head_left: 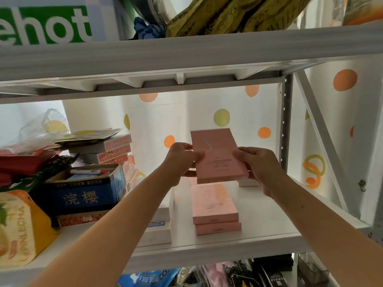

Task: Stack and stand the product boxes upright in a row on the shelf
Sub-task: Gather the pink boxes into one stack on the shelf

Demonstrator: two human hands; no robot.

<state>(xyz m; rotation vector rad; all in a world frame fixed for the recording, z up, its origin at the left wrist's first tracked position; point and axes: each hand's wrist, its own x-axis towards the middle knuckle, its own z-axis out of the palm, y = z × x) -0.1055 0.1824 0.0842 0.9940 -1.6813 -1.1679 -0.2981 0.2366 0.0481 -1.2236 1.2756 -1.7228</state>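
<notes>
A flat pink box [217, 156] is held up above the white shelf [269, 220], its face tilted toward me. My left hand [182, 160] grips its left edge and my right hand [259, 164] grips its right edge. Below it, two more pink boxes [213, 206] lie flat in a stack on the shelf. White boxes [159, 228] lie flat to the left of that stack, partly hidden by my left forearm. Another white box [247, 182] shows behind my right hand.
A blue carton [87, 195] with pens, a pile of orange-and-white boxes [112, 150] and an orange bag [18, 226] crowd the shelf's left. The upper shelf beam [186, 56] is close overhead. A grey upright post [287, 121] bounds the right. A dotted curtain hangs behind.
</notes>
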